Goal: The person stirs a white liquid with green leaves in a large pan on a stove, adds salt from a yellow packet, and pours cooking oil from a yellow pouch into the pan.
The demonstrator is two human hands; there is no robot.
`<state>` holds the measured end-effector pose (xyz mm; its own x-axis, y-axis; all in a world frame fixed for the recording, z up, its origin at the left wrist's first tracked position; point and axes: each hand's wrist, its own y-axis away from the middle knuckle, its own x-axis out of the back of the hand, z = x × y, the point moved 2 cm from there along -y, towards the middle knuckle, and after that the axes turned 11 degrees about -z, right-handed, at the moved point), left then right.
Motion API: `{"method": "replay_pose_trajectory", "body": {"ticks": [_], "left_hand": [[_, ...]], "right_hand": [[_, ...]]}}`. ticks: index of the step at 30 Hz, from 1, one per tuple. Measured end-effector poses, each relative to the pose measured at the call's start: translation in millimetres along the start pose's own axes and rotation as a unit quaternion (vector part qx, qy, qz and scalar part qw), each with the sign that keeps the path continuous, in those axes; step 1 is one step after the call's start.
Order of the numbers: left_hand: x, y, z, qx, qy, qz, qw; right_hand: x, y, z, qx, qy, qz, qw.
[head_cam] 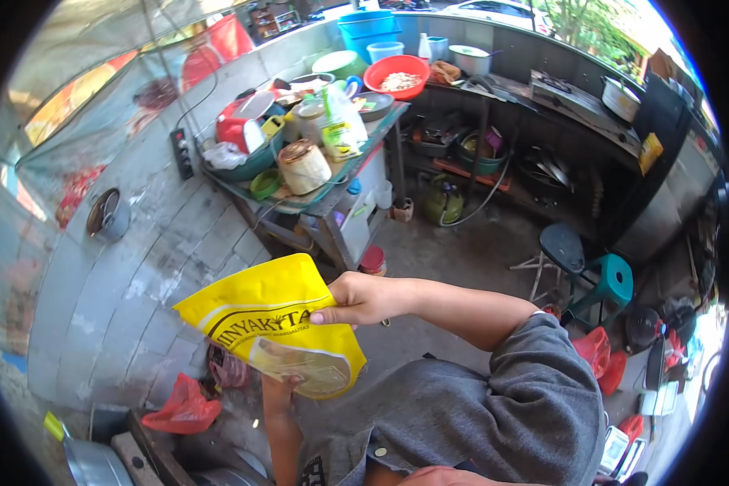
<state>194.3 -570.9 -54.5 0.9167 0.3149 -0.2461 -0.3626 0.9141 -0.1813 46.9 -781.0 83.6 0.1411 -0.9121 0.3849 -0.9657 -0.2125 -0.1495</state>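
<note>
A yellow plastic cooking-oil pouch [267, 304] with a see-through oval window is held in front of my chest, tilted. My right hand [361, 299] grips its right edge, thumb on the front face and fingers behind. My left hand [281, 389] is at the pouch's lower edge, mostly hidden behind it, with a fingertip showing near the window. Whether liquid is inside the pouch cannot be told. Below to the left, a red plastic bag [184, 406] lies beside a metal pot [94, 458] with a green-yellow thing at its rim.
A cluttered table [322, 203] ahead holds a red basin [396, 78], jars and bowls. A green gas cylinder [443, 199] is under the back counter. To the right stand a teal plastic stool [618, 278] and a dark round stool [562, 248]. A power strip [181, 153] hangs on the left wall.
</note>
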Motion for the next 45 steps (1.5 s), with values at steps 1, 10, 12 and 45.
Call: {"method": "replay_pose_trajectory", "body": {"ticks": [1,10,12,45], "left_hand": [[-24,-24,-8,0.005,0.009,-0.028,1.000],[-131,-186,-136,0.179,0.058,-0.214,0.959],[-129,-205,-171,0.263,0.028,-0.196,0.944],[-125,-510,-498,0.402,-0.433,0.010,0.807]], "right_hand": [[11,24,-2,-0.005,0.000,0.015,1.000],[94,211,8,-0.208,0.092,0.323,0.919],[109,242,21,-0.243,0.102,0.354,0.897],[924,637,282,-0.324,0.252,0.756,0.510]]}}
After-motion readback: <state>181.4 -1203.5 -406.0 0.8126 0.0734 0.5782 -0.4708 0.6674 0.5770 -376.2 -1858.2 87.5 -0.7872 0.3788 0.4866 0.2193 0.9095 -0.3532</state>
